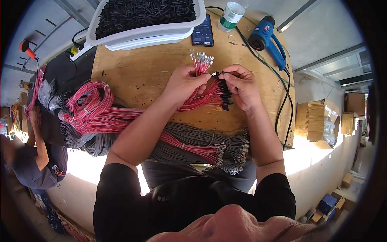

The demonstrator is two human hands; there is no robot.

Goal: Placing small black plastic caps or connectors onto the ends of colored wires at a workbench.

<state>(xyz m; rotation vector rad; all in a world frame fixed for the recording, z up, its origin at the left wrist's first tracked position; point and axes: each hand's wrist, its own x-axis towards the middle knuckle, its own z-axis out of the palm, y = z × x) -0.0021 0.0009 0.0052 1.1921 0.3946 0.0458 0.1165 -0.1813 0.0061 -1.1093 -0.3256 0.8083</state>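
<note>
While the left hand (186,84) clasps a red wire bundle (199,69) pointing toward twelve o'clock, one silver terminal (214,74) juts toward three, roughly in line with the black sleeve (221,75) pinched by the nearer right hand's (243,85) fingers.

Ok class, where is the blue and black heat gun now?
In the head view, the blue and black heat gun lies upper right on the tan wooden table, right of the clear green-labelled bottle, beyond the person's right hand.
</note>
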